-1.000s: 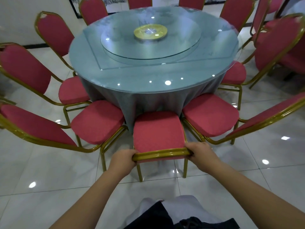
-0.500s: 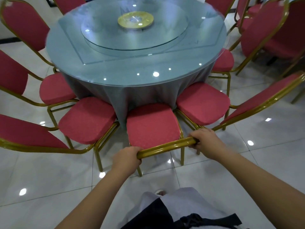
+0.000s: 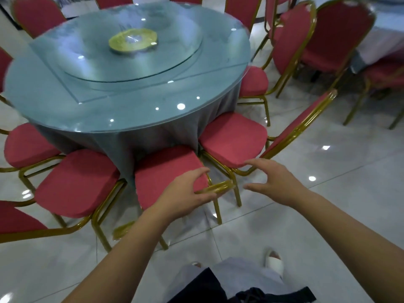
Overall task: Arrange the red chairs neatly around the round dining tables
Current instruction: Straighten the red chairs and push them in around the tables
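gold back rail (image 3: 218, 188) of the red chair (image 3: 168, 173), its seat now tucked against the tabletop (image 3: 131, 101) cloth, is being let go: right hand (image 3: 277, 182) spread free, left hand (image 3: 185, 191) loosened with fingers barely touching it, next chair (image 3: 234, 138) likely up.

Round the near edge of the counter (image 3: 153, 121) the left chair (image 3: 76, 182), the middle chair (image 3: 161, 171) and the right chair (image 3: 234, 138) stand seat close to seat. Between them a hand finds only thin slits, crossed by gold legs. The white floor (image 3: 328, 193) at lower right is open. At upper right, further chairs (image 3: 341, 40) narrow the passage.
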